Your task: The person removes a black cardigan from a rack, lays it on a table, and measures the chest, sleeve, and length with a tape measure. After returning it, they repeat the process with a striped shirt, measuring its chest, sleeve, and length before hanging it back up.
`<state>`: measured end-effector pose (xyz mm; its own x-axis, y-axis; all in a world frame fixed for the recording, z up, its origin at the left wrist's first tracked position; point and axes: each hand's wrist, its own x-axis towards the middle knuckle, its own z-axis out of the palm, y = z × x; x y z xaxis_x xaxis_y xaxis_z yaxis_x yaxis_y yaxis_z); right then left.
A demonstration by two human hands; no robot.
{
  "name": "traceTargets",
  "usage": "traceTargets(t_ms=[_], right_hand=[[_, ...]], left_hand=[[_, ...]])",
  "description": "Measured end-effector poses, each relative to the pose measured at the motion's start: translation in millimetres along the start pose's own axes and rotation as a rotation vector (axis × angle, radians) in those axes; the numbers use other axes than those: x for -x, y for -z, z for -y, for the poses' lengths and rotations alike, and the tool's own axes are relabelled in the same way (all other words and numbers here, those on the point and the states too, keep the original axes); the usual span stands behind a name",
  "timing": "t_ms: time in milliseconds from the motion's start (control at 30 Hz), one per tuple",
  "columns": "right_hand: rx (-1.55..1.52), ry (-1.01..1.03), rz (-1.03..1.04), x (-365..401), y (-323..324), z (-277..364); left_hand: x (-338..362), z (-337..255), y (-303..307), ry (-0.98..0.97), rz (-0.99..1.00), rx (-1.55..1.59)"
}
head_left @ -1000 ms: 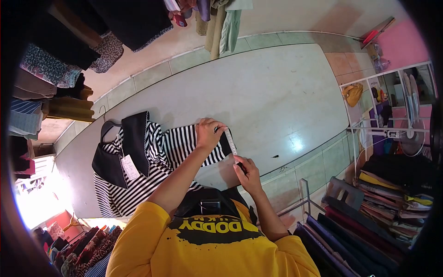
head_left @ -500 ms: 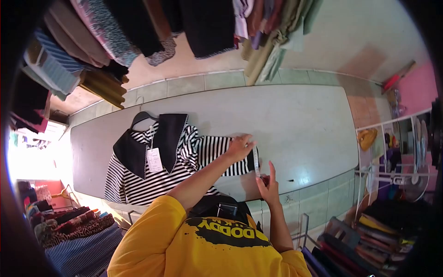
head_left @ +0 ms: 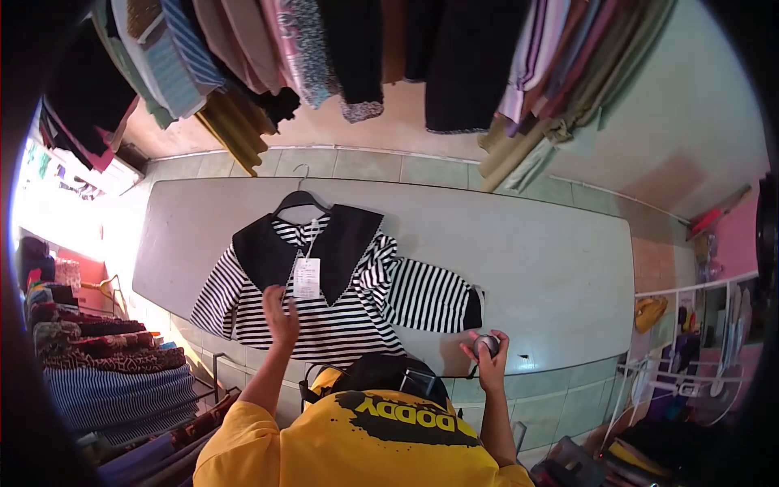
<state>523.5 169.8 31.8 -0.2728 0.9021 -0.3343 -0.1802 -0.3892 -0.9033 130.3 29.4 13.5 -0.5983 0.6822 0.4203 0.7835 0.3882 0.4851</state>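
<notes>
A black-and-white striped blouse (head_left: pixel 324 332) with a wide black collar (head_left: pixel 351 246) lies on the grey table, a black hanger (head_left: pixel 301 200) in its neck. From its front hangs a white paper tag (head_left: pixel 307 278). My left hand (head_left: pixel 280 321) is over the blouse front just below the tag, fingers apart and holding nothing. Close to the table's near edge, my right hand (head_left: pixel 492 362) grips a round, dark tape measure (head_left: pixel 485 346). The striped sleeve (head_left: pixel 430 297) stretches toward that hand and ends in a black cuff (head_left: pixel 472 309).
Clothes (head_left: pixel 479 65) hang in a row above the far side of the table (head_left: pixel 552 252). Folded patterned fabrics (head_left: pixel 114 390) are stacked at the left. On the right stands a white rack (head_left: pixel 690 288) with a yellow item (head_left: pixel 649 313). A small dark mark (head_left: pixel 523 357) shows near the table's front edge.
My left hand has left the sleeve cuff and moved left to the blouse front. The tape strip stretched along the cuff is gone from there; the round tape measure now shows in my right hand.
</notes>
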Motion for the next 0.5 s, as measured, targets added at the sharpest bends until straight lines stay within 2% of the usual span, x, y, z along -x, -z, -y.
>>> traceTargets(t_ms=[133, 200, 400, 500], right_hand=[[0.044, 0.015, 0.084, -9, -10, 12], [0.036, -0.023, 0.114, -11, -21, 25], [-0.048, -0.059, 0.14, -18, -39, 39], [-0.207, -0.011, 0.123, -20, -48, 47]], left_hand=[[39, 57, 7, 0.225, 0.122, -0.332], [37, 50, 9, 0.31, 0.177, -0.401], [33, 43, 14, 0.303, 0.15, -0.372], [32, 43, 15, 0.312, 0.147, -0.366]])
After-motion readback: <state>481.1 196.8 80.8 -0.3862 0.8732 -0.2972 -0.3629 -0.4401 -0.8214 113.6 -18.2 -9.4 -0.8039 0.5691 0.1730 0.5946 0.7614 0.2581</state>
